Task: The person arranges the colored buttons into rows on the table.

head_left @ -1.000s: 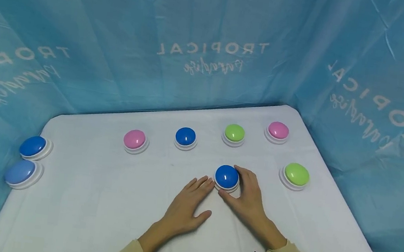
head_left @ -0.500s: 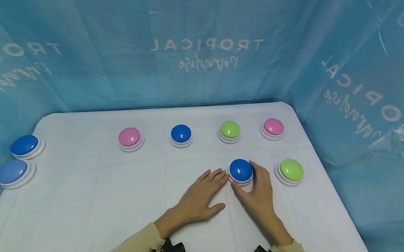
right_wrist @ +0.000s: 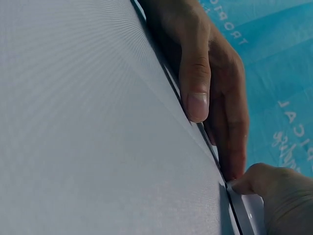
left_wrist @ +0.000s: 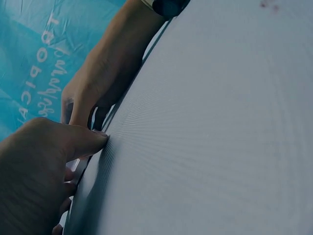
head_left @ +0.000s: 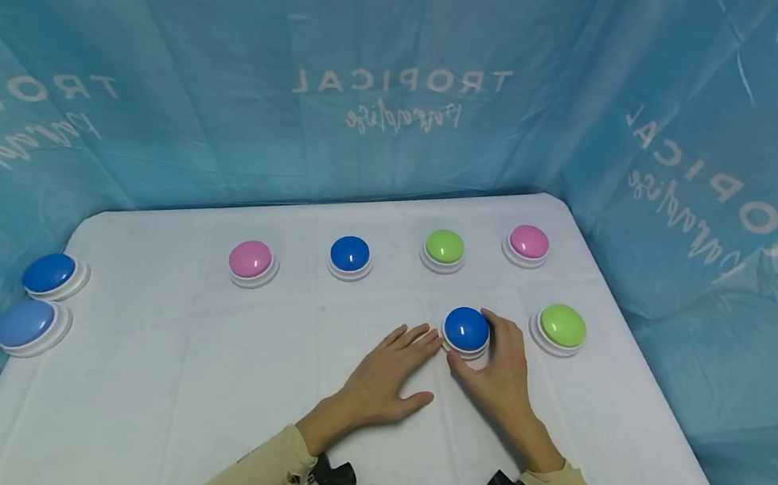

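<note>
A blue dome push button (head_left: 466, 329) on a round white base sits on the table between my hands. My right hand (head_left: 503, 376) holds that base, thumb at its front and fingers curved along its right side. My left hand (head_left: 384, 378) lies palm down, fingers straight, with the fingertips at the left side of the base. In the right wrist view, the right thumb (right_wrist: 249, 181) is at the white base (right_wrist: 253, 213), near the left fingertips. The left wrist view shows the left hand (left_wrist: 34, 171) in front of the right hand (left_wrist: 98, 88), with the button mostly hidden.
A green button (head_left: 563, 326) stands just right of my right hand. Behind are a pink button (head_left: 250, 259), a blue one (head_left: 349, 252), a green one (head_left: 444, 246) and another pink one (head_left: 529, 242). Two blue buttons (head_left: 49, 273) sit at the left table edge. Blue curtains (head_left: 398, 163) surround the table.
Both hands and the blue button between them have slid right, closer to the nearby green button, then stayed about still over the last half second. The head view has shifted slightly.
</note>
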Tool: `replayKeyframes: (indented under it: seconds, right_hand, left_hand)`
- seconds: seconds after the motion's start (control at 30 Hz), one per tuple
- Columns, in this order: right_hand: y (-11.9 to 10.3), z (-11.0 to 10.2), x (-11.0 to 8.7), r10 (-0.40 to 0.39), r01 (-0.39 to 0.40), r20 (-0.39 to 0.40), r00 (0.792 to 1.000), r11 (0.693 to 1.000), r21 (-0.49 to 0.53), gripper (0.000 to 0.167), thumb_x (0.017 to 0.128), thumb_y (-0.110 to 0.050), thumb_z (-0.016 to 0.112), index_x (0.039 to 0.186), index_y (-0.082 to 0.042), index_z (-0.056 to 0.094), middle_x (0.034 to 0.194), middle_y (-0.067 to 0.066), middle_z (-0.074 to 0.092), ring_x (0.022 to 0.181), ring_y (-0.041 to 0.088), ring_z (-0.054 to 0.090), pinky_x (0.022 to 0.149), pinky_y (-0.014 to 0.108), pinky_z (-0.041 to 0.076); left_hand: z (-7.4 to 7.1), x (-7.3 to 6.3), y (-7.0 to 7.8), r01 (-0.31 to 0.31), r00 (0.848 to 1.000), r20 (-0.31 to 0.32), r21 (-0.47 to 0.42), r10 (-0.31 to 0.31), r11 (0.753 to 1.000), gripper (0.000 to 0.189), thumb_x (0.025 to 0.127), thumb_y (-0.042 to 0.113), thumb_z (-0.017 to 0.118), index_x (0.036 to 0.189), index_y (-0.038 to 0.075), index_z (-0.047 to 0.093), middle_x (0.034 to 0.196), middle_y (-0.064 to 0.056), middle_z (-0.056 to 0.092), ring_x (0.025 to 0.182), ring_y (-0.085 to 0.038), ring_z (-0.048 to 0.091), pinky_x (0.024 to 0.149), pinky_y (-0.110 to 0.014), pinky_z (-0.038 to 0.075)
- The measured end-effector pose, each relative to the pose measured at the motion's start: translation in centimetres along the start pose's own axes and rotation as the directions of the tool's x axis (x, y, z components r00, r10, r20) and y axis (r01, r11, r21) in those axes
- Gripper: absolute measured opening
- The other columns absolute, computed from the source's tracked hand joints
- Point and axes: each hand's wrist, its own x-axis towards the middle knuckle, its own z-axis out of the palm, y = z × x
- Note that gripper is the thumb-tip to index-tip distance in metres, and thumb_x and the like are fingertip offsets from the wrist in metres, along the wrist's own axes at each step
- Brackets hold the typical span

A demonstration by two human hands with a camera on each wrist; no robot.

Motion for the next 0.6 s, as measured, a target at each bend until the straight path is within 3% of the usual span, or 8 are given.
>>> replayKeyframes:
  seconds: [0.6]
  right_hand:
    - [0.29,0.07,0.01,0.007,-0.007,0.009,1.000,1.000,-0.001,0.092,0.072,-0.030,0.093,0.147,0.002,0.051,0.134,0.024,0.058,0.123,0.038,0.055,0.103,0.058,0.050]
  left_hand:
    - [0.09,0.09,-0.04,-0.002,1.000,-0.020,-0.041,0.001,0.999,0.075,0.097,0.041,0.068,0.160,0.010,0.045,0.165,-0.007,0.047,0.158,-0.023,0.035,0.133,-0.043,0.022]
